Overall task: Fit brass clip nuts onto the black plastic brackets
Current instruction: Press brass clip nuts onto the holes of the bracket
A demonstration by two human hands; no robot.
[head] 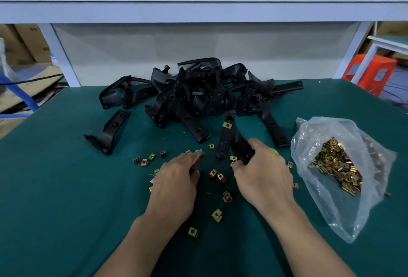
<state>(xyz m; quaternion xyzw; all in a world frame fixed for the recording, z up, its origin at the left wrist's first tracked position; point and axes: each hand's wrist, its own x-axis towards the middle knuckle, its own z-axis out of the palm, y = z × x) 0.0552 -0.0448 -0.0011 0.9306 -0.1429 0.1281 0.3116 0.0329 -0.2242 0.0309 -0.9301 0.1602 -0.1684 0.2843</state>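
No text, number, label or brand can be read anywhere in view. The cardboard boxes (31, 42) at the far left, beyond the counter (66, 188), carry a few small dark printed marks, but these are too blurred and too small to make out. The orange object (373, 64) at the far right shows only pale grey shapes, which cannot be read as letters or signs

Black brackets (194, 91), brass-gold clip nuts (217, 214), teal-green table mat (66, 188), clear bag (344, 172).
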